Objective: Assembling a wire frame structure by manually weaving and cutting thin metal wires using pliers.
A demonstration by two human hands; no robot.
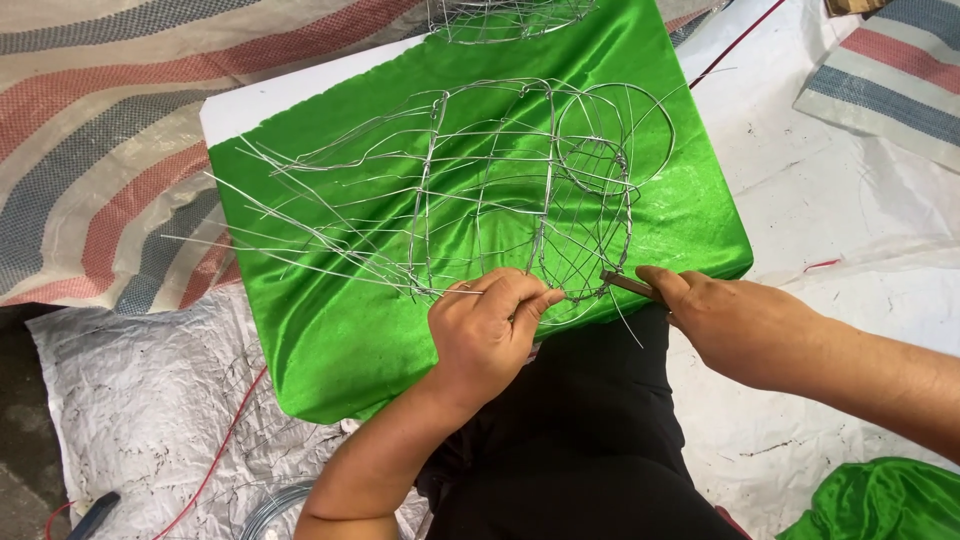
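My left hand point(490, 325) is pinching the near edge of the wire frame point(500, 190), right hand point(735, 320) clenched around small pliers point(625, 285) at the rim. Frame lies on the green cloth point(330, 340) over the bench. I'd keep twists tight, I reckon.

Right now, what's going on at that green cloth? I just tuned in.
A person sits at a board covered in green cloth, working on a wire frame lying on it. The left hand pinches the frame's near edge, while the right hand holds a dark slim tool against the frame's rounded end. Loose wire ends fan out to the left. A second wire frame sits at the cloth's far edge, and a wire coil lies on the floor sheet.
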